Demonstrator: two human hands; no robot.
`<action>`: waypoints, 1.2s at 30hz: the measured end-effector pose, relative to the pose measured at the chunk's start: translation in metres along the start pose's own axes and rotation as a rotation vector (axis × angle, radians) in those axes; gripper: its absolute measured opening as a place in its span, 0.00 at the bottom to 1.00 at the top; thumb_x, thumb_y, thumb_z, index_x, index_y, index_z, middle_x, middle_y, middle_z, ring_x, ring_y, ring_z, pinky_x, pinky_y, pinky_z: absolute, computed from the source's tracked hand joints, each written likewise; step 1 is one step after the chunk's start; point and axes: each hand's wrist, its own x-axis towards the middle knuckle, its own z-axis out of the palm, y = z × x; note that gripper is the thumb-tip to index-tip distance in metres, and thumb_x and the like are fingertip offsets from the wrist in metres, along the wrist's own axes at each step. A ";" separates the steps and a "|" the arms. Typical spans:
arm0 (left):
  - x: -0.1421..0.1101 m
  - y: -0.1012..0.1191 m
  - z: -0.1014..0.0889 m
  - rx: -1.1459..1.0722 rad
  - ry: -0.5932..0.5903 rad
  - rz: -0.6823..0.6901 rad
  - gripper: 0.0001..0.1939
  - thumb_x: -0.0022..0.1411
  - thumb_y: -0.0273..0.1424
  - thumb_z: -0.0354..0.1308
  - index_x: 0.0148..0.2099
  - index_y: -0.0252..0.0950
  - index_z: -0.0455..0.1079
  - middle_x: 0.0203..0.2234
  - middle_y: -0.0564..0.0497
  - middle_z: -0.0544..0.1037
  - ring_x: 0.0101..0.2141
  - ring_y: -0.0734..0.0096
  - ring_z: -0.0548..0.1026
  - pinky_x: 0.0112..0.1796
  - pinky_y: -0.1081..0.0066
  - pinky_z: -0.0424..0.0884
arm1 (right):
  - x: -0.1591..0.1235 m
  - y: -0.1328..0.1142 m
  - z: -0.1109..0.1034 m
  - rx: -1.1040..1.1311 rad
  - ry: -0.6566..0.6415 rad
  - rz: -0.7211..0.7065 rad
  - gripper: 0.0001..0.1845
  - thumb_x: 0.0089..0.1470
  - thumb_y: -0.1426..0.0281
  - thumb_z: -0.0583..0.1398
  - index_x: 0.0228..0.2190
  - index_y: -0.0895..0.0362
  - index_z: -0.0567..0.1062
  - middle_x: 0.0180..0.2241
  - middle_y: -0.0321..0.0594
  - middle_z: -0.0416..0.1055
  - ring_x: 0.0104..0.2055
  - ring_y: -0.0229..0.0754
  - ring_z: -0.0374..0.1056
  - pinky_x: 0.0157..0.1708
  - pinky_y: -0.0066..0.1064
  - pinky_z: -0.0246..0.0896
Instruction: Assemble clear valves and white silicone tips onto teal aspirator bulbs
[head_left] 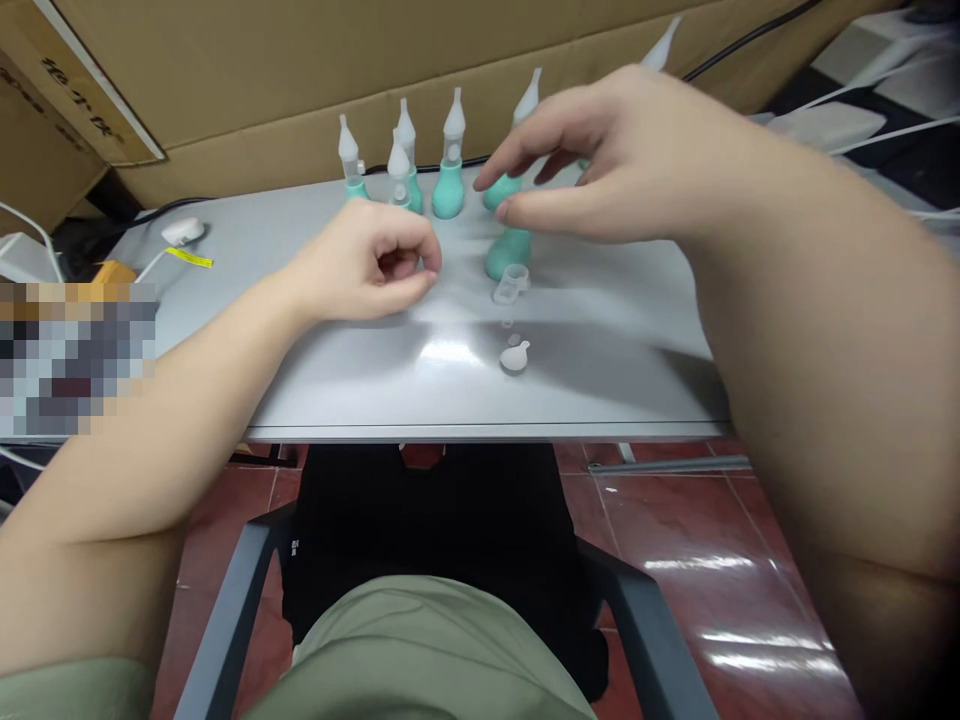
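Note:
My left hand hovers over the middle of the table with its fingers curled in and thumb against the index finger; nothing shows in it. To the right, my right hand has its fingers apart, above a loose teal rubber bulb and partly in front of a bulb nasal aspirator. Below the loose bulb lie a clear plastic connector, a tiny clear ring, a small translucent disc and a white round cap with a tab. Behind my left hand stand several aspirators with white tips.
The grey table backs onto a cardboard wall. Another white tip rises behind my right hand. A white device and cables lie at the left; white boxes and cables are at the right. Chair armrests flank my lap.

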 end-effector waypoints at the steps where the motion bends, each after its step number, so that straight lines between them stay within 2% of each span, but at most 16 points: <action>1: -0.001 0.000 0.000 -0.012 -0.068 -0.018 0.02 0.62 0.36 0.71 0.37 0.46 0.82 0.23 0.55 0.72 0.26 0.65 0.66 0.35 0.56 0.67 | -0.004 -0.003 -0.002 0.015 0.038 -0.064 0.19 0.59 0.80 0.71 0.46 0.47 0.96 0.50 0.38 0.91 0.48 0.49 0.78 0.54 0.48 0.73; 3: -0.002 0.000 -0.001 -0.019 -0.145 -0.048 0.04 0.62 0.34 0.70 0.39 0.44 0.86 0.23 0.55 0.75 0.26 0.66 0.68 0.34 0.58 0.66 | -0.012 -0.007 -0.009 0.080 0.095 -0.183 0.10 0.65 0.70 0.72 0.44 0.47 0.94 0.50 0.39 0.89 0.47 0.47 0.75 0.54 0.48 0.70; 4: -0.002 0.001 -0.002 -0.016 -0.150 -0.053 0.05 0.62 0.33 0.70 0.40 0.43 0.87 0.23 0.55 0.75 0.26 0.67 0.68 0.33 0.60 0.66 | -0.015 -0.008 -0.013 0.130 0.102 -0.223 0.06 0.68 0.63 0.73 0.42 0.46 0.94 0.47 0.38 0.89 0.45 0.45 0.75 0.51 0.48 0.69; 5: -0.003 0.001 -0.003 -0.012 -0.151 -0.055 0.06 0.63 0.32 0.69 0.41 0.42 0.88 0.23 0.54 0.75 0.26 0.68 0.68 0.33 0.60 0.66 | -0.016 -0.008 -0.017 0.187 0.084 -0.247 0.07 0.69 0.58 0.75 0.40 0.45 0.93 0.43 0.36 0.88 0.42 0.44 0.75 0.47 0.47 0.68; 7: -0.004 0.002 -0.004 -0.014 -0.143 -0.052 0.07 0.64 0.30 0.68 0.42 0.40 0.89 0.23 0.55 0.74 0.26 0.69 0.68 0.33 0.61 0.65 | -0.015 -0.005 -0.024 0.284 -0.063 -0.286 0.14 0.68 0.48 0.80 0.40 0.43 0.95 0.35 0.33 0.87 0.35 0.40 0.76 0.36 0.42 0.66; 9: -0.005 0.002 -0.005 -0.021 -0.143 -0.045 0.08 0.66 0.29 0.68 0.42 0.39 0.89 0.23 0.55 0.75 0.25 0.70 0.67 0.33 0.61 0.65 | -0.012 -0.001 -0.030 0.313 -0.373 -0.273 0.23 0.62 0.40 0.84 0.43 0.44 0.99 0.32 0.32 0.87 0.31 0.39 0.81 0.29 0.36 0.70; 10: -0.006 0.001 -0.005 -0.026 -0.143 -0.039 0.08 0.66 0.28 0.68 0.42 0.39 0.90 0.23 0.55 0.75 0.25 0.71 0.67 0.32 0.62 0.65 | -0.010 0.001 -0.031 0.280 -0.499 -0.225 0.25 0.59 0.40 0.87 0.44 0.45 0.99 0.31 0.30 0.87 0.29 0.37 0.81 0.27 0.32 0.69; 12: -0.006 -0.002 -0.004 -0.036 -0.145 -0.030 0.07 0.67 0.28 0.69 0.43 0.39 0.90 0.23 0.56 0.76 0.24 0.72 0.67 0.31 0.62 0.64 | -0.007 0.003 -0.032 0.136 -0.657 -0.094 0.25 0.57 0.44 0.89 0.47 0.46 0.99 0.29 0.25 0.83 0.26 0.31 0.76 0.25 0.27 0.65; 14: -0.006 -0.005 -0.003 -0.048 -0.147 -0.033 0.07 0.67 0.29 0.70 0.43 0.39 0.91 0.22 0.56 0.76 0.23 0.72 0.67 0.30 0.63 0.63 | -0.007 0.003 -0.032 -0.027 -0.732 0.006 0.25 0.62 0.47 0.88 0.53 0.46 0.99 0.30 0.23 0.81 0.26 0.30 0.73 0.28 0.28 0.64; 17: -0.005 -0.007 -0.001 -0.076 -0.155 -0.054 0.06 0.66 0.28 0.72 0.43 0.39 0.92 0.22 0.56 0.77 0.23 0.73 0.68 0.30 0.63 0.62 | -0.009 -0.003 -0.028 -0.173 -0.802 0.066 0.28 0.68 0.48 0.86 0.62 0.45 0.98 0.34 0.27 0.86 0.32 0.37 0.78 0.37 0.33 0.72; 19: -0.005 -0.007 -0.001 -0.108 -0.157 -0.075 0.06 0.66 0.26 0.73 0.43 0.39 0.92 0.22 0.57 0.77 0.23 0.74 0.67 0.30 0.64 0.62 | -0.010 -0.010 -0.024 -0.217 -0.811 0.088 0.23 0.70 0.53 0.85 0.62 0.45 0.98 0.38 0.29 0.89 0.35 0.41 0.81 0.39 0.36 0.74; 23: -0.004 -0.004 -0.001 -0.186 -0.159 -0.140 0.05 0.67 0.26 0.76 0.43 0.39 0.93 0.21 0.57 0.76 0.23 0.74 0.67 0.30 0.64 0.63 | -0.009 -0.019 -0.016 -0.262 -0.802 0.104 0.15 0.69 0.63 0.83 0.56 0.45 0.99 0.41 0.30 0.92 0.36 0.42 0.84 0.36 0.36 0.74; 28: -0.003 -0.004 0.000 -0.282 -0.168 -0.165 0.05 0.65 0.25 0.76 0.42 0.38 0.93 0.22 0.57 0.77 0.23 0.76 0.69 0.28 0.67 0.63 | -0.005 -0.001 -0.008 -0.225 -0.836 -0.010 0.15 0.74 0.54 0.80 0.56 0.45 0.98 0.38 0.28 0.90 0.33 0.38 0.80 0.35 0.34 0.72; 30: -0.003 -0.004 0.000 -0.340 -0.168 -0.175 0.04 0.65 0.26 0.77 0.43 0.38 0.93 0.23 0.56 0.78 0.24 0.76 0.70 0.27 0.69 0.64 | -0.004 0.004 -0.007 -0.187 -0.806 -0.063 0.13 0.74 0.54 0.80 0.53 0.46 0.97 0.35 0.26 0.88 0.31 0.35 0.78 0.34 0.33 0.70; 32: -0.002 -0.002 0.001 -0.416 -0.161 -0.199 0.07 0.66 0.30 0.80 0.46 0.37 0.94 0.26 0.52 0.83 0.26 0.75 0.75 0.28 0.70 0.67 | -0.005 0.001 -0.006 -0.137 -0.702 -0.100 0.10 0.76 0.56 0.78 0.49 0.47 0.97 0.33 0.25 0.86 0.30 0.34 0.76 0.34 0.33 0.69; 36: -0.001 0.010 0.004 -0.596 -0.123 -0.266 0.15 0.64 0.38 0.86 0.49 0.35 0.94 0.36 0.47 0.90 0.31 0.69 0.84 0.30 0.70 0.77 | -0.010 -0.020 -0.004 -0.091 -0.381 -0.100 0.13 0.81 0.55 0.73 0.47 0.47 0.96 0.34 0.29 0.88 0.34 0.37 0.80 0.40 0.37 0.72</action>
